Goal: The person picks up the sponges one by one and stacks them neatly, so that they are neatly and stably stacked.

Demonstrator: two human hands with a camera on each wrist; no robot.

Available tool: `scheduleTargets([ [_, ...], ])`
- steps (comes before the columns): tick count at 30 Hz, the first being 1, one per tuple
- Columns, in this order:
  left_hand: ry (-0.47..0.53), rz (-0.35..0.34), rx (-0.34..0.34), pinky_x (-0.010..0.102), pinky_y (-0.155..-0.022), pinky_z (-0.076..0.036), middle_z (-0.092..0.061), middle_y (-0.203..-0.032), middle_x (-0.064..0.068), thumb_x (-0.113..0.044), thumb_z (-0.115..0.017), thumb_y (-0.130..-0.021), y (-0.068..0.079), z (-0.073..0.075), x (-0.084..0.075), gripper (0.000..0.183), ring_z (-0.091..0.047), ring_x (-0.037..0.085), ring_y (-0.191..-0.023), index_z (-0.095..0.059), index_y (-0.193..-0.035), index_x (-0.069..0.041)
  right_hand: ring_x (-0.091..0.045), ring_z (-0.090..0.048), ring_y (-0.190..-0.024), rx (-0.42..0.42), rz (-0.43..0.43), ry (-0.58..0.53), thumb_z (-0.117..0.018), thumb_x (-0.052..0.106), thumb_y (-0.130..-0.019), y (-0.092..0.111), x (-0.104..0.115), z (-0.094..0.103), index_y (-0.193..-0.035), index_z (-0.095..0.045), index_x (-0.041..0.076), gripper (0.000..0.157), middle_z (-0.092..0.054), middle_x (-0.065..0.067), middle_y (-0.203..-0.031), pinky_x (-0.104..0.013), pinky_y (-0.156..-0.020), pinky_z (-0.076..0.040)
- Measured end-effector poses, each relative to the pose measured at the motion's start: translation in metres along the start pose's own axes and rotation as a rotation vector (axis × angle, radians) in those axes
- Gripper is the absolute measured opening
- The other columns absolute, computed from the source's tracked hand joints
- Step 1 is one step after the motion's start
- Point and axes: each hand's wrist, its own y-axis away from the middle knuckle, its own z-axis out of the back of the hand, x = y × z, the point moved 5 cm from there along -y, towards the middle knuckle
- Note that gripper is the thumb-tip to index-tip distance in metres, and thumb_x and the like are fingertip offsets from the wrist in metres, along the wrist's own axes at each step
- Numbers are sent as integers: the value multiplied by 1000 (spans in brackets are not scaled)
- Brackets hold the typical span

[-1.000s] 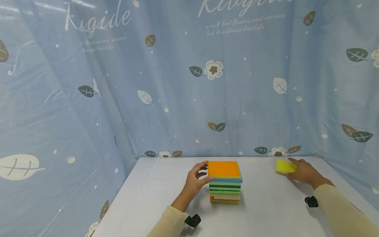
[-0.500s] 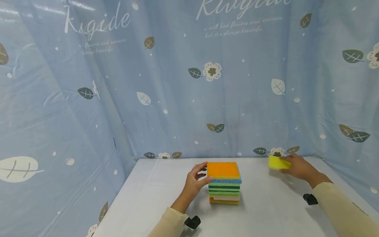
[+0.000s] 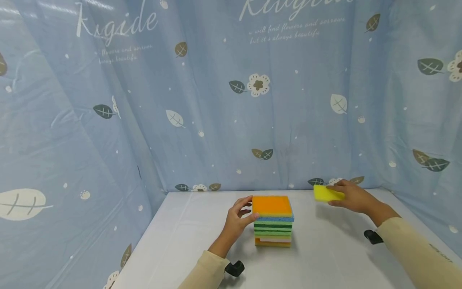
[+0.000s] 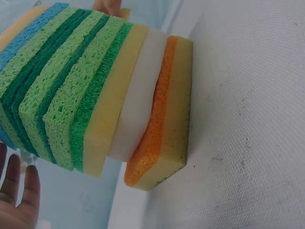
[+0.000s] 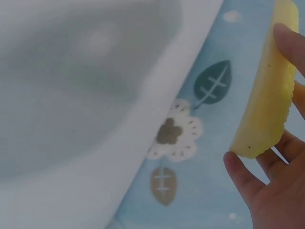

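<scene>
A stack of sponges [image 3: 273, 232] stands on the white table, with an orange and yellow one on top, then blue and green layers. Lower in the stack, a white layer [image 4: 138, 95] rests on an orange and yellow sponge [image 4: 169, 119]. My left hand [image 3: 236, 220] lies along the upper left side of the stack. Its thumb touches the front corner, and its fingers reach toward the back. To the right, my right hand [image 3: 355, 197] pinches a yellow sponge [image 3: 325, 194] between thumb and fingers, raised above the table with a shadow below it.
The white tabletop [image 3: 202, 216] runs back to a blue curtain [image 3: 216, 132] printed with leaves and flowers. Curtain also borders the left and right sides. A black wrist device [image 3: 235, 268] sits under my left wrist, with another [image 3: 373, 237] at my right.
My right hand has lifted the yellow sponge and carried it left and away from me, toward the stack's side. The left hand and the stack have stayed in place.
</scene>
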Motion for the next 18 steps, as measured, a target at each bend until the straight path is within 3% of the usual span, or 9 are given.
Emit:
scheduleTargets([
  [4,-4,3,1,59,-102,-35,-48,-135,16,-11,-71,-90,0,0,0,58,-46,33,-119,-47,-142,-3,-38,-52,-105,-10,35,14,-67,63,-81,-3,11,5,-137,-58,7,79,-52,-20,-124,-59,-83,-46],
  [11,-12,22,-4,59,-103,-34,-48,-135,15,-14,-72,-90,0,1,0,59,-46,32,-119,-47,-142,-3,-31,-53,-98,-24,85,23,-73,50,-83,-6,36,17,-132,-62,7,67,-56,-15,-117,-53,-78,-47],
  [18,-18,24,-5,59,-103,-34,-48,-135,15,-14,-72,-90,0,1,0,59,-46,32,-119,-47,-142,-2,-27,-52,-96,-18,99,71,-71,55,-82,-8,57,25,-133,-61,9,70,-56,-12,-117,-49,-76,-46],
])
